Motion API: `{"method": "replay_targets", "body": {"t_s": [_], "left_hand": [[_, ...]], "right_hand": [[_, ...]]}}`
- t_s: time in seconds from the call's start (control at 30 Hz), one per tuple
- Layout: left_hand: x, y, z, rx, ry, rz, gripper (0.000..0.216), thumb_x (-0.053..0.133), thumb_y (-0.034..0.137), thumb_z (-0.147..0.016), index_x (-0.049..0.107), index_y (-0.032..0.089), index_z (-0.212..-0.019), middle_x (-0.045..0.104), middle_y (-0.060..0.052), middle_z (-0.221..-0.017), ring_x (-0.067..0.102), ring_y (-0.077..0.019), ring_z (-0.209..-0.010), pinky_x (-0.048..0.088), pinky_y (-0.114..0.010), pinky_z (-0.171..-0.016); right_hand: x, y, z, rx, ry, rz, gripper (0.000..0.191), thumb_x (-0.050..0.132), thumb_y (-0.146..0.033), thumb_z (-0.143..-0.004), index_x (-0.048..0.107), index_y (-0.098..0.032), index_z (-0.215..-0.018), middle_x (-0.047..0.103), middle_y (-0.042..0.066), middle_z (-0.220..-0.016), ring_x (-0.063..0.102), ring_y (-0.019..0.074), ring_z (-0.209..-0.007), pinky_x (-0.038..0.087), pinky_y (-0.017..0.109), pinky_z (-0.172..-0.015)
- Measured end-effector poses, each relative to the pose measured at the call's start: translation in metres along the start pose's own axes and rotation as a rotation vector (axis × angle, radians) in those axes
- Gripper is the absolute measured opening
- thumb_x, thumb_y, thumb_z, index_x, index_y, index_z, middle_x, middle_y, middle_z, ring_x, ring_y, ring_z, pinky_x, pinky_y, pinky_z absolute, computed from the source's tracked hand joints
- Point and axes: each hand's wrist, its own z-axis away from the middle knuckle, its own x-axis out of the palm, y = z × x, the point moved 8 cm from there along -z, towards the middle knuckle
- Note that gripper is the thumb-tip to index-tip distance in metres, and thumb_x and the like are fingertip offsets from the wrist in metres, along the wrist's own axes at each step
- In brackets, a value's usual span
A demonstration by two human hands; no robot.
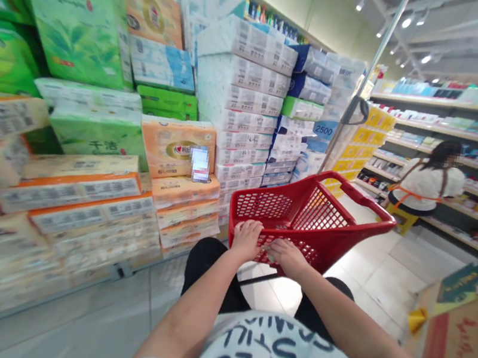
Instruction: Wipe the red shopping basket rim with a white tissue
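In front of my knees stands a red plastic shopping cart (pixel 323 247) with perforated walls, its handle at the far right. My left hand (pixel 248 238) has its fingers hooked over the near left rim of the cart. Close beside it, my right hand (pixel 287 258) lies against the cart's near side, with its fingers curled together. A small pale bit shows by these fingertips, too small to name. Inside the basket, the part of the floor in view shows only a small dark patch.
Stacked tissue packs (pixel 97 187) line the left, beside a tall column of white packs (pixel 256 97). A metal pole (pixel 367 84) rises behind the cart. A person (pixel 429 179) sits on a yellow stool (pixel 407 221) by the shelves. Cardboard boxes (pixel 463 335) stand at right.
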Motion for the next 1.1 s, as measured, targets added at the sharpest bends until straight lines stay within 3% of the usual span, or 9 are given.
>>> {"method": "replay_targets", "body": {"t_s": [0.13, 0.3, 0.47, 0.63, 0.83, 1.1], "left_hand": [[-0.001, 0.000, 0.001, -0.014, -0.007, -0.009, 0.048, 0.061, 0.022, -0.073, 0.047, 0.027, -0.119, 0.048, -0.003, -0.137, 0.036, -0.0241, -0.129, 0.022, -0.047, -0.109], [-0.002, 0.001, 0.001, -0.006, -0.002, -0.003, 0.049, 0.062, 0.024, -0.073, 0.047, 0.026, -0.119, 0.048, -0.003, -0.137, 0.035, -0.0248, -0.129, 0.021, -0.048, -0.110], [-0.001, 0.001, 0.001, -0.018, -0.011, 0.002, 0.049, 0.060, 0.023, -0.073, 0.047, 0.027, -0.120, 0.048, -0.003, -0.138, 0.035, -0.0244, -0.130, 0.021, -0.048, -0.110], [-0.002, 0.002, 0.001, -0.007, 0.004, 0.004, 0.050, 0.062, 0.023, -0.071, 0.047, 0.027, -0.119, 0.049, -0.002, -0.136, 0.036, -0.0241, -0.128, 0.022, -0.047, -0.109], [-0.002, 0.002, 0.000, -0.014, -0.011, 0.002, 0.049, 0.060, 0.020, -0.072, 0.047, 0.027, -0.119, 0.048, -0.002, -0.137, 0.035, -0.0239, -0.129, 0.021, -0.048, -0.109], [-0.003, 0.003, 0.001, -0.022, -0.021, -0.002, 0.051, 0.062, 0.023, -0.072, 0.047, 0.028, -0.120, 0.048, -0.002, -0.138, 0.034, -0.0244, -0.130, 0.020, -0.048, -0.110]], "right_hand": [[-0.015, -0.001, -0.005, -0.013, 0.085, 0.013, 0.033, 0.046, -0.020, -0.094, 0.060, -0.018, -0.124, 0.064, 0.010, -0.119, 0.050, 0.0233, -0.109, 0.040, 0.039, -0.094], [-0.009, -0.002, -0.002, -0.017, 0.055, 0.017, 0.026, 0.052, -0.019, -0.091, 0.066, -0.017, -0.112, 0.066, 0.010, -0.111, 0.050, 0.0240, -0.107, 0.041, 0.039, -0.094], [-0.019, 0.000, -0.005, 0.003, 0.129, 0.040, 0.026, 0.047, -0.018, -0.093, 0.066, -0.018, -0.111, 0.064, 0.011, -0.109, 0.048, 0.0235, -0.109, 0.040, 0.040, -0.096], [-0.017, -0.002, -0.005, 0.014, 0.054, 0.040, 0.023, 0.050, -0.019, -0.093, 0.067, -0.018, -0.107, 0.064, 0.010, -0.105, 0.048, 0.0227, -0.104, 0.042, 0.037, -0.091], [-0.024, -0.003, -0.008, 0.037, 0.124, 0.081, 0.026, 0.045, -0.020, -0.095, 0.066, -0.020, -0.111, 0.064, 0.009, -0.106, 0.048, 0.0235, -0.107, 0.036, 0.040, -0.095], [-0.021, -0.003, -0.005, 0.072, 0.082, 0.100, 0.029, 0.043, -0.021, -0.096, 0.064, -0.021, -0.116, 0.066, 0.009, -0.101, 0.050, 0.0226, -0.097, 0.036, 0.039, -0.089]]}}
